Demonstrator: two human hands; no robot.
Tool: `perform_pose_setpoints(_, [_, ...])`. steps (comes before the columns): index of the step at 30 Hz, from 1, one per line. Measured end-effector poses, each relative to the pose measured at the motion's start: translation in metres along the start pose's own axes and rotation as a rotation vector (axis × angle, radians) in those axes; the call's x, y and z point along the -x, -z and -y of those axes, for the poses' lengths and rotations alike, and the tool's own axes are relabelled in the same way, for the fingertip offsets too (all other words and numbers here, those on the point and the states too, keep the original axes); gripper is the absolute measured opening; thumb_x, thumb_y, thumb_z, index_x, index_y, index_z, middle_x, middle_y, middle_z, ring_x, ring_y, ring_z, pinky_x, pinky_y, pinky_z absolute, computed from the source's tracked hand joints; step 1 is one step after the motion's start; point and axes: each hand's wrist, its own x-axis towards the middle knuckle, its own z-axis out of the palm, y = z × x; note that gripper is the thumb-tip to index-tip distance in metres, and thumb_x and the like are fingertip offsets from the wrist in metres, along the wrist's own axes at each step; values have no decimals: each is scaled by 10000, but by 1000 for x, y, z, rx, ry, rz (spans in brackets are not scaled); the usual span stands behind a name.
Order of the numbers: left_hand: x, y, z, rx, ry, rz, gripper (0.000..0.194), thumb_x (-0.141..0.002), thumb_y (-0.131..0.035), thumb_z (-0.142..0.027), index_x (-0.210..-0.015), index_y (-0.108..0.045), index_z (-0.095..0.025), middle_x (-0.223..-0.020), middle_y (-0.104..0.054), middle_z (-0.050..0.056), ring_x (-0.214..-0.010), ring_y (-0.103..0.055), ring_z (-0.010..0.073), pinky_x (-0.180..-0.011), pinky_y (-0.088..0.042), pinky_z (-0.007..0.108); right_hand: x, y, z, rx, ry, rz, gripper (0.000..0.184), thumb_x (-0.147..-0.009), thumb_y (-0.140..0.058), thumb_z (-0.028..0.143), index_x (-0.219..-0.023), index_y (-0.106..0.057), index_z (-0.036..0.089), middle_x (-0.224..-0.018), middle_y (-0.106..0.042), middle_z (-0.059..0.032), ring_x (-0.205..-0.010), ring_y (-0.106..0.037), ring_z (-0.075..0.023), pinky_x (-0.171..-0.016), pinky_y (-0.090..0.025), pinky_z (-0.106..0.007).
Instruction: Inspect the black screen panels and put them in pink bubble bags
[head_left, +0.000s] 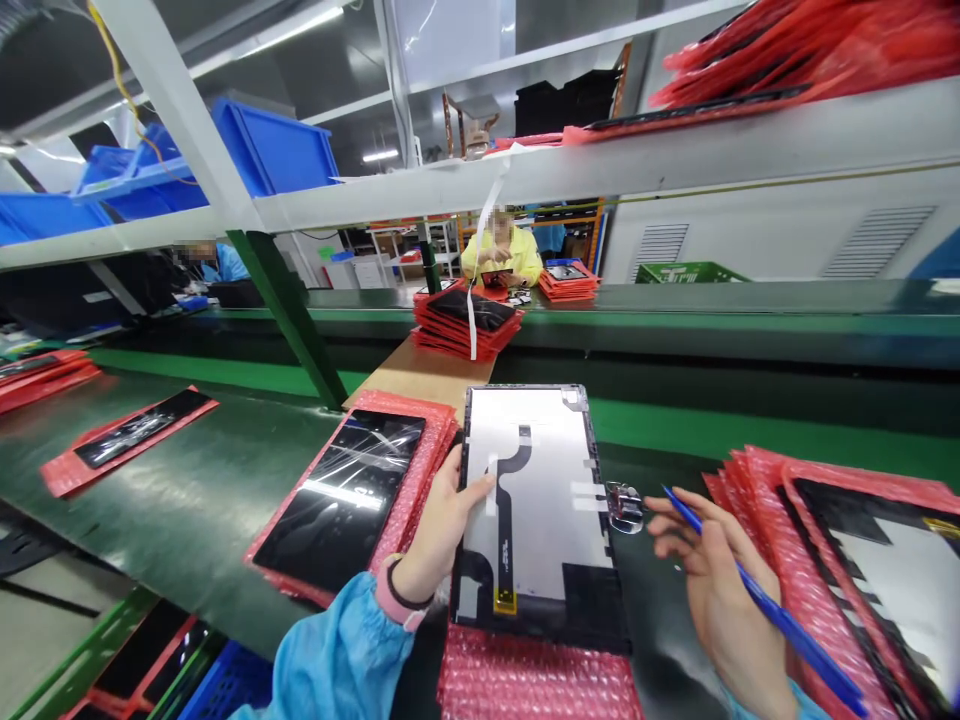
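Note:
My left hand [442, 515] grips the left edge of a display panel [551, 500], thumb lying on its silvery back. A dark ribbon cable [505, 530] with a gold end runs down that back. Beneath the panel's lower end is a stack of red bubble-wrap pouches [536, 680]. To the right, my right hand [724, 590] holds a blue pen [772, 605] between thumb and fingers, with the tip pointing up and left. Just left of its fingertips, by the panel's edge, sits a small shiny object [625, 508], its kind unclear.
Glossy black screens [341, 495] lie on red pouches to the left, and more panels [892, 590] are stacked at right. A green post [289, 320] rises beyond the bench. Another stack [465, 320] stands ahead, near a co-worker in yellow [525, 255]. A shelf beam [450, 190] crosses overhead.

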Motion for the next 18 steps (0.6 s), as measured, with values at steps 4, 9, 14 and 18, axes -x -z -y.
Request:
perform_pose_setpoints(4, [0, -13, -20, 27, -95, -4, 465, -761, -680, -231, -1203, -534, -216, -1191, -640, 52, -1074, -610, 207, -927, -482, 306, -3, -16, 25, 37, -56, 79, 359, -897, -494, 487, -1096, -610, 211, -939, -735, -105, -808, -703, -230, -666, -568, -347])
perform_pose_setpoints(9, [5, -21, -33, -204, -368, -46, 328, -799, -657, -245, -1117, -588, -206, -941, -718, 27, -813, -683, 161, -743, -542, 241, -1, -36, 63, -34, 107, 32, 206, -864, -602, 335, -1035, -646, 229, -993, -730, -89, -969, -680, -266, -862, -544, -422])
perform_pose_setpoints(14, [-4, -20, -29, -675, -929, 86, 342, -805, -593, -88, -1111, -676, -216, -926, -739, 44, -803, -701, 179, -769, -551, 260, -9, -50, 87, -232, -132, 400, 561, -787, -554, 634, -1261, -543, 334, -1358, -534, -97, -1145, -578, -333, -821, -546, -516])
perform_pose_setpoints(18, [-21, -16, -32, -847, -1178, 404, 476, -825, -523, -30, -1241, -580, -254, -1205, -632, 58, -1117, -607, 212, -959, -491, 355, -20, -60, 94, -203, -164, 445, 618, -713, -463, 786, -961, -717, 280, -1082, -703, -112, -1063, -626, -334, -812, -540, -512])
